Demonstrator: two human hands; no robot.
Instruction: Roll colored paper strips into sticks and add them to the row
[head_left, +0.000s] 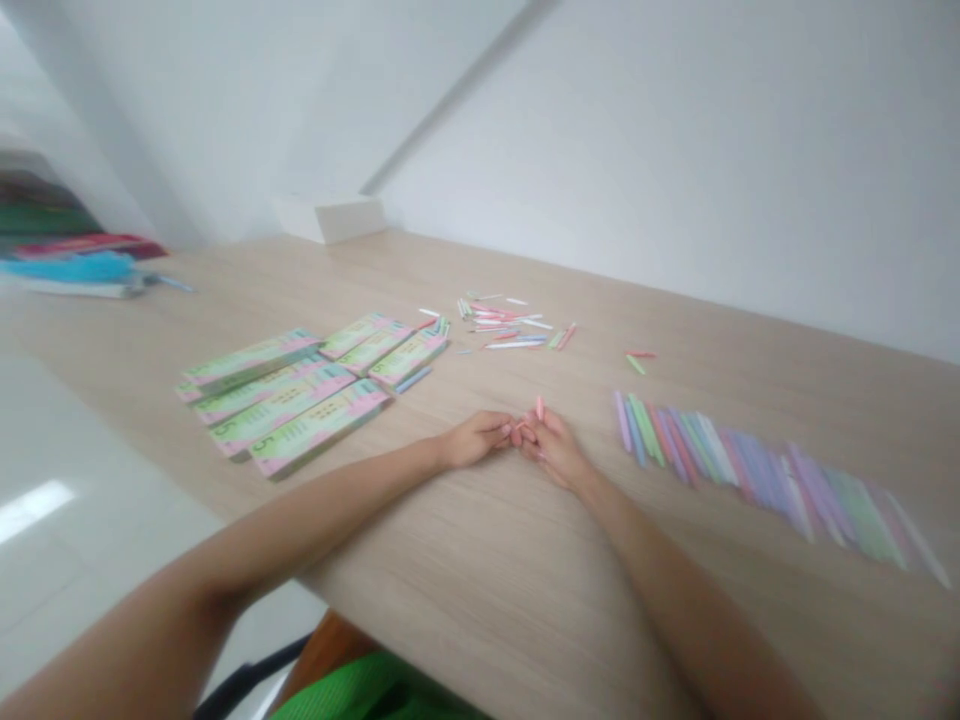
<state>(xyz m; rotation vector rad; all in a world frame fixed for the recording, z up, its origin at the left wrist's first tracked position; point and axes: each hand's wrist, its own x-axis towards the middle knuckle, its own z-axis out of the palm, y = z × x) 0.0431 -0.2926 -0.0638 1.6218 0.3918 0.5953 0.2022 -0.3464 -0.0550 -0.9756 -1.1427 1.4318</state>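
Both my hands meet on the wooden table (480,560) in front of me. My left hand (476,438) and my right hand (553,446) are closed, fingertips pinched together on a small pink paper strip (538,407) that sticks up between them. A loose scatter of thin coloured strips (510,325) lies beyond the hands. A neat row of pastel folded strips (765,470) runs along the table to the right of my right hand.
Several green and pink printed paper stacks (289,395) lie to the left of my hands. A white box (330,215) stands at the far wall. Coloured items (75,265) pile at the far left. The table's near edge drops to a pale floor (90,520).
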